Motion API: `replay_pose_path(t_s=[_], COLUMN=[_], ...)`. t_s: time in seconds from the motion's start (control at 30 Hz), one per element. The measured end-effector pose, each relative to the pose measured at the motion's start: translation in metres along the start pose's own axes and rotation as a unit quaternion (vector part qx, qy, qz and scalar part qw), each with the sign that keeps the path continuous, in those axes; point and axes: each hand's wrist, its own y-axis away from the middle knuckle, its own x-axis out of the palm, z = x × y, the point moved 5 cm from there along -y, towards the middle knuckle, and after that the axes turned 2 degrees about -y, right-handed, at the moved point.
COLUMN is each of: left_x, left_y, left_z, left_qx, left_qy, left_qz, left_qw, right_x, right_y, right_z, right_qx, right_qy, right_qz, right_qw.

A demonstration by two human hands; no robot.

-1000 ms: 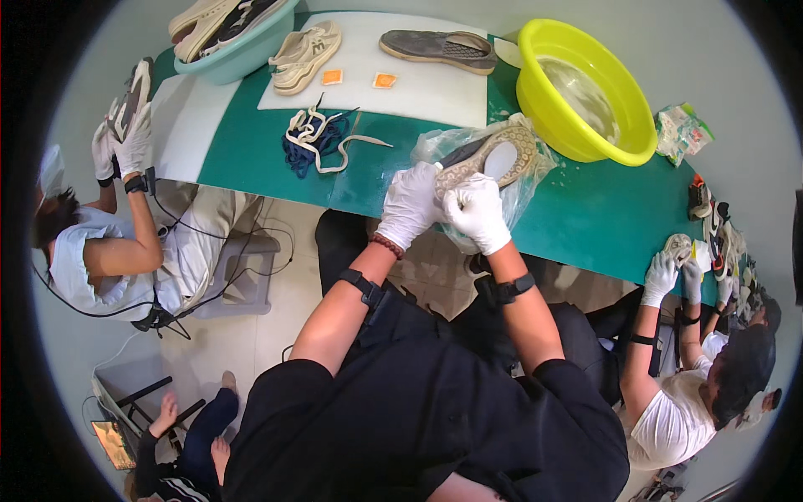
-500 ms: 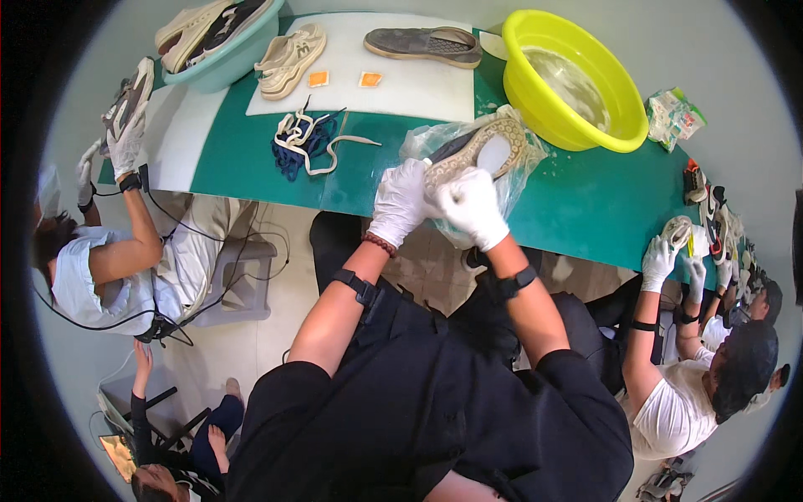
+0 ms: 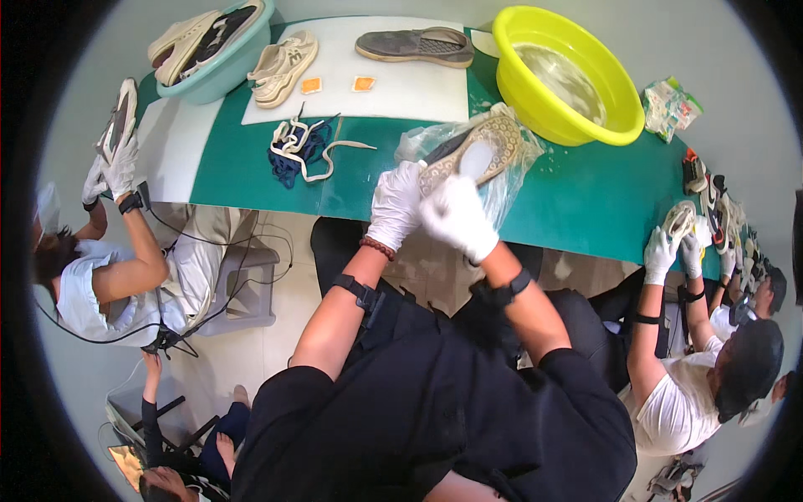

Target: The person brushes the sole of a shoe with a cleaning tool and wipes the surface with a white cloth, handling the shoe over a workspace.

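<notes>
The person's gloved L hand (image 3: 396, 205) looks closed round the near end of a patterned-sole shoe (image 3: 499, 140), which lies sole up on crumpled clear plastic (image 3: 523, 180) by the front edge of the green tabletop (image 3: 585, 201). The R hand (image 3: 456, 219), also gloved, is curled up fist-like over the near part of the sole, next to a pale oval patch (image 3: 477, 159); it's blurry, so can't tell if it's pinching anything or actually touching. Main risk IMO: the plastic. It's thin & loose, so if the R hand pushes hard, shoe + sheet could skid together, esp. b/c the L hand looks like the only firm hold, & only at one end. If that grip slips (gloves may be slick, can't tell), the shoe could pivot or tip toward the lap, since its near end is right at the edge. A shove fwd is bad too: the yellow basin (image 3: 623, 134) w/ cloudy liquid sits just beyond the far end, so a knock might slosh it. On the L, a tangle of white laces (image 3: 343, 145) & navy laces (image 3: 287, 171) is near enough to snag if things swing that way. The gray slip-on (image 3: 414, 46), beige sneaker (image 3: 284, 67) & two orange packets (image 3: 338, 84) are prob. OK, lying farther back on a white sheet (image 3: 401, 105).
</notes>
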Motion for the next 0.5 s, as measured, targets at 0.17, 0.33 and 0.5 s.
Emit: replay_pose_path(t_s=[0.17,0.33,0.5], left_x=[-0.024,-0.030,0.005], left_y=[0.002,0.001,0.001], left_z=[-0.018,-0.018,0.003], left_qx=[0.011,0.017,-0.009], left_qy=[0.066,0.057,0.019], left_qz=[-0.023,-0.010,-0.001], left_qw=[0.997,0.998,1.000], right_x=[0.015,-0.016,0.001], right_y=[0.038,-0.003,0.011], right_z=[0.049,-0.022,0.018], right_qx=[-0.156,-0.071,-0.045], right_qy=[-0.061,0.047,-0.032], right_qz=[0.022,-0.037,-0.005], right_qw=[0.986,0.996,0.998])
